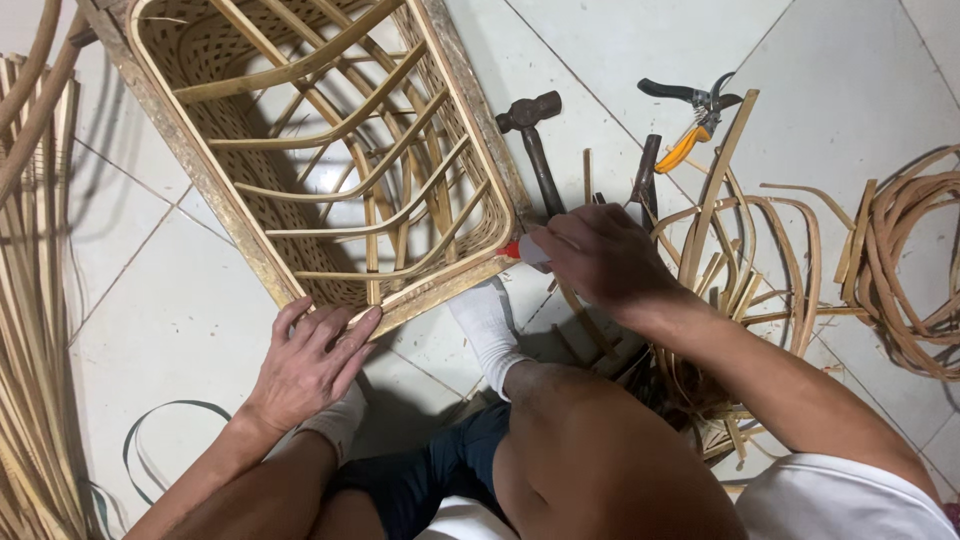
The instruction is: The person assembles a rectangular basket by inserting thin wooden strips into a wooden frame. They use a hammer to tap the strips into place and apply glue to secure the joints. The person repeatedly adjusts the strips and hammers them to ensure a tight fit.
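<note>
A woven rattan basket frame (200, 180) with bent cane ribs lies on the white tiled floor in front of me. My left hand (310, 360) rests flat against its near rim, fingers spread, holding nothing. My right hand (600, 255) grips a small white tube with a red tip (522, 250), and the tip touches the frame's near right corner. My feet in white socks (490, 335) sit just below the frame.
A hammer (535, 140) lies right of the frame, a dark-handled tool (645, 175) beside it, and pruning shears with an orange handle (695, 115) farther back. Loose cane strips (760, 250) and a coil (915, 260) lie right; long canes (35, 300) run along the left.
</note>
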